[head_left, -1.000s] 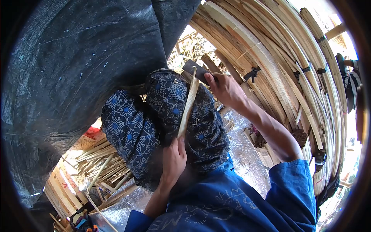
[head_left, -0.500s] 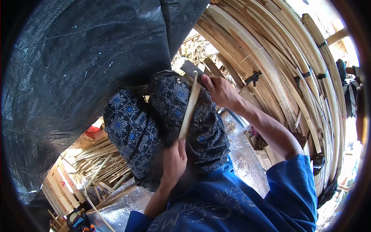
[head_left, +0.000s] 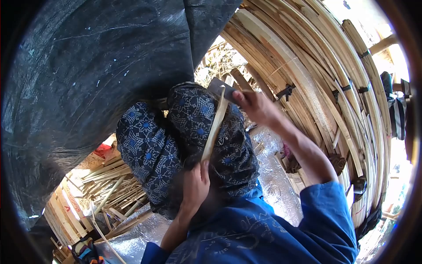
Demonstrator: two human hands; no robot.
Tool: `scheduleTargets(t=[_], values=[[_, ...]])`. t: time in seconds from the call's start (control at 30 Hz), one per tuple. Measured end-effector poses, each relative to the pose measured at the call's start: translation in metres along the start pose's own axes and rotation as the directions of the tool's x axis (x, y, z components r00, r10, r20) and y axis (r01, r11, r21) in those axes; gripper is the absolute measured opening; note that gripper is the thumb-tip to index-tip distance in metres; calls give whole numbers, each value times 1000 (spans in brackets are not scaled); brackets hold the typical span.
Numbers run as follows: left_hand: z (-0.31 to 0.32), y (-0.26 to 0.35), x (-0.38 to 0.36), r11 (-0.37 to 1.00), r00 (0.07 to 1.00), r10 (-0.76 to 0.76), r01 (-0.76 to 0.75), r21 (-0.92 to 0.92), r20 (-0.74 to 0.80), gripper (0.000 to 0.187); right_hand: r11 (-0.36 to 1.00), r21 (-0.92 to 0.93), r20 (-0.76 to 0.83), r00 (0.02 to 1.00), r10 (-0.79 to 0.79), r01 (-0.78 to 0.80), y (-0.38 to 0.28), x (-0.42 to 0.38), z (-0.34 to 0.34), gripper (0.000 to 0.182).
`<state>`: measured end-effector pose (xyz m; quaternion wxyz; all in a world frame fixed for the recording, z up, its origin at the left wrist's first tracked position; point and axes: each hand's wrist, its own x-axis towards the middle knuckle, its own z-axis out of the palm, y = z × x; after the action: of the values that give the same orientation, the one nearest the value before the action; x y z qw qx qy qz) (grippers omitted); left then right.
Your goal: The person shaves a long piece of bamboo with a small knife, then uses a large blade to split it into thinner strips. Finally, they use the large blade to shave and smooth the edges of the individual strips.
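My left hand [head_left: 196, 182] is closed on the lower end of a pale bamboo strip [head_left: 214, 129], which slants upward across my right thigh. My right hand [head_left: 258, 108] grips a knife with a broad, dark, flat blade [head_left: 217, 87]; the handle is mostly covered by my fingers. The blade lies against the strip's upper end, where a small curled sliver shows at the edge. Patterned dark blue cloth [head_left: 149, 156] covers both my legs under the strip.
Long split bamboo slats [head_left: 303, 66], bound with dark ties, curve along the right. A black tarp [head_left: 88, 79] hangs at the left. Thin sticks [head_left: 110, 189] lie in a pile at lower left. Silvery foil sheeting [head_left: 277, 176] covers the ground beside me.
My right hand and the knife have shifted slightly down and right, with the blade still at the strip's upper end. The left hand keeps its hold, moving only slightly left.
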<state>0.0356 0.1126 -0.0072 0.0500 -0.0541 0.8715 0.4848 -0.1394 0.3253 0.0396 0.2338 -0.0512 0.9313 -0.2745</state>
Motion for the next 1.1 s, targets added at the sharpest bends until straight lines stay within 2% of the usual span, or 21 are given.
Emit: scheduleTargets(t=[0.03,0.07,0.13,0.17,0.2,0.3,0.33,0.37,0.43,0.5,0.53,0.57,0.6,0.63,0.77,0.87,0.93,0.97,1.0,1.03,1.1], values=[[3,1,-1,1000,1000,-12,12,-5,-9,36,996,2,70,994,87,-88,-4,3,-18,58],[2,1,-3,1000,1000,-15,15,11,-6,37,986,-105,-30,992,124,-126,-28,-3,-43,65],[-2,2,0,999,1000,-3,3,38,11,39,980,187,-436,900,20,69,-12,0,-64,72],[-2,2,0,998,999,-23,21,52,31,39,956,292,-420,900,118,11,-2,9,-84,70],[-2,3,0,997,998,-39,36,64,45,40,930,314,-591,806,34,191,0,13,-92,71],[-1,0,2,999,1000,10,-11,45,22,35,941,326,-576,808,124,87,-21,8,-59,67],[-1,-1,3,999,1000,14,-15,44,19,35,975,170,-338,938,-76,140,-13,3,-13,66],[-1,-3,5,1000,1000,7,-7,28,28,36,972,30,-42,971,-233,235,-7,-4,25,67],[-3,-2,7,1000,999,-2,1,14,46,37,961,-211,299,948,-110,178,-40,-29,11,69],[-2,3,2,998,998,-34,31,46,61,37,1000,2,177,984,26,-27,-40,-22,-9,71],[-2,3,2,998,997,-26,22,51,69,37,998,30,64,997,51,-53,-36,-15,-24,74],[-3,2,1,999,999,-17,16,34,45,38,997,71,-189,982,-21,35,-24,-10,-29,77],[-3,3,0,1000,1000,-13,12,13,16,38,976,196,-242,969,-49,98,-14,-2,-42,74],[-3,2,-1,1000,1000,-14,14,10,11,38,986,165,-253,966,53,-11,-25,-9,-61,86],[-2,3,1,999,999,-37,37,22,34,38,983,163,-487,873,11,79,-13,-2,-89,75],[-5,3,3,998,996,-56,55,18,63,37,955,286,-519,851,82,82,-28,-3,-89,72],[-2,0,2,998,995,-50,48,37,81,35,922,371,-616,772,155,111,-22,13,-55,68],[1,-4,1,999,999,30,-31,35,29,35,968,247,-417,896,153,-50,-22,5,-36,64],[2,-6,3,992,993,118,-117,37,-30,35,866,-356,-474,732,-491,350,8,20,21,61],[0,-6,4,992,992,122,-120,39,-32,35,987,-54,-225,961,-160,151,-3,6,25,62],[-1,-3,-1,998,999,-5,3,57,33,34,999,-17,44,999,29,-29,-12,10,-5,66]])
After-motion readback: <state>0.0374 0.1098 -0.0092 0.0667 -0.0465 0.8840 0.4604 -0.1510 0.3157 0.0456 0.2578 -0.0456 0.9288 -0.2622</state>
